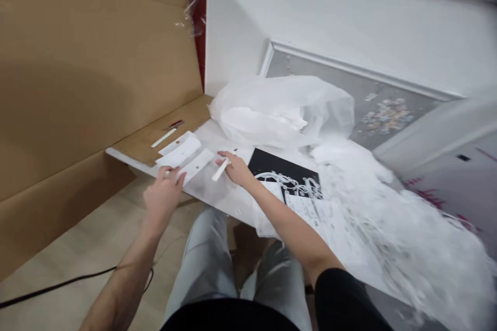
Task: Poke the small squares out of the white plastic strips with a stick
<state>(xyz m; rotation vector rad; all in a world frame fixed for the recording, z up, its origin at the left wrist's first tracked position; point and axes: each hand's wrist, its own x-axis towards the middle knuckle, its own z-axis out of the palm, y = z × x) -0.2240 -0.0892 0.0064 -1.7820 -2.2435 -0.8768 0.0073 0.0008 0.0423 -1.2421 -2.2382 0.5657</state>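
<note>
My left hand (165,191) is at the near edge of the table, its fingers closed round something small and pale beside the near ends of the white strips. A white strip with a small dark mark (198,166) lies between my hands, and another white piece (179,150) lies just behind it. My right hand (233,166) pinches a short white stick-like tool (220,170) above the grey tabletop. To its right, a black sheet (285,163) carries white looped cords (289,183).
Cardboard (93,57) stands at the left, with a pale stick (163,138) and a red-handled tool (175,124) at its foot. A clear plastic bag (279,108) sits at the back. White stringy material (407,248) heaps up at the right. A black cable (58,285) crosses the floor.
</note>
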